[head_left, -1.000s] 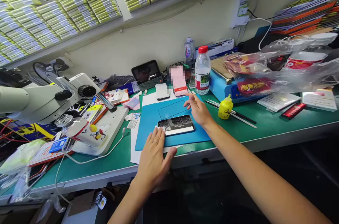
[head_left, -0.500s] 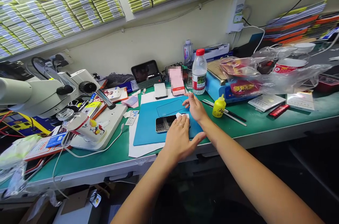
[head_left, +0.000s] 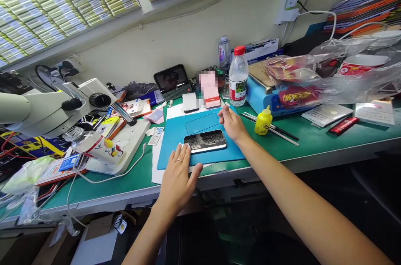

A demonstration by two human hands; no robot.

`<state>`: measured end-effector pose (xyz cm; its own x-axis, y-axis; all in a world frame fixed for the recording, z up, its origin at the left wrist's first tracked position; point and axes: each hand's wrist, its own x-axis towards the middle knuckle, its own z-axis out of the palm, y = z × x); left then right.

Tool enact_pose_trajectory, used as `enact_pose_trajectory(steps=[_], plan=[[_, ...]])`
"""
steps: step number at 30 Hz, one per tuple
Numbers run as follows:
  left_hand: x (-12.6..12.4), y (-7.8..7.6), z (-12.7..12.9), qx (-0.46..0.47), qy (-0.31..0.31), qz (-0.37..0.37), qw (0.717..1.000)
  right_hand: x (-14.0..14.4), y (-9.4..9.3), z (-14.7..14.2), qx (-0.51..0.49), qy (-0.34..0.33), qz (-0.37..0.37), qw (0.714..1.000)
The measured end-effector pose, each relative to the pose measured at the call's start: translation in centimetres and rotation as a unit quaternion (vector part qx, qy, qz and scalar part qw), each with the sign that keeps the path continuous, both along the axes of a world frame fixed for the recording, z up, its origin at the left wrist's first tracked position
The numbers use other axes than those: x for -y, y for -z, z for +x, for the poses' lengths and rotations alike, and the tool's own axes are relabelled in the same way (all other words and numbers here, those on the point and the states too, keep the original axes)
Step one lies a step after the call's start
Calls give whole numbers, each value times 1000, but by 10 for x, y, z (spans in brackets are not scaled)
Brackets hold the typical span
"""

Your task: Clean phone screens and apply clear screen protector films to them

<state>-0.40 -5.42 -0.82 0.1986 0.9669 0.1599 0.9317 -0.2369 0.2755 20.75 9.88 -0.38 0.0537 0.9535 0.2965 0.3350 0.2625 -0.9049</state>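
Note:
A phone point(head_left: 205, 141) lies on a blue mat point(head_left: 171, 160), its dark face up with reflections across it. My left hand point(head_left: 180, 169) is at the phone's left end, fingers stretched and pressing a white wipe point(head_left: 188, 148) that mostly hides beneath them. The thumb stands apart. Past the phone's upper right corner, my right hand point(head_left: 234, 125) hovers by the mat's right side, its fingers loosely bent and apart with nothing visible in them. Behind the phone, a thin dark-edged clear sheet point(head_left: 202, 123) lies on the mat, close to the right fingers.
A yellow squeeze bottle point(head_left: 263, 122) and several thin tools point(head_left: 286, 135) lie right of the mat. Behind stand a red-capped water bottle point(head_left: 238, 77) and a small screen point(head_left: 172, 83). A microscope point(head_left: 94, 100) and a tilted jar point(head_left: 97, 146) occupy the left. Plastic bags point(head_left: 326, 77) cover the right.
My left hand has slid left with the wipe, from the phone's right part to its left end, uncovering the dark face. The right fingers have bent in slightly. The view has shifted a little.

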Motion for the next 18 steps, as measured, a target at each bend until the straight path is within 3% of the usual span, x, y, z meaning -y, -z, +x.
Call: enact_pose_trajectory(steps=[4, 10, 14, 18], plan=[[-21, -4, 28, 8, 2, -2, 1000, 1, -3, 1, 7, 19, -2, 1000], [-51, -20, 88, 27, 55, -10, 998, -2, -5, 3, 7, 26, -12, 1000], [-43, -22, 106, 21, 63, -12, 998, -3, -5, 4, 30, 23, -23, 999], [-18, -19, 91, 1, 71, -10, 997, -1, -6, 3, 69, 14, -28, 997]])
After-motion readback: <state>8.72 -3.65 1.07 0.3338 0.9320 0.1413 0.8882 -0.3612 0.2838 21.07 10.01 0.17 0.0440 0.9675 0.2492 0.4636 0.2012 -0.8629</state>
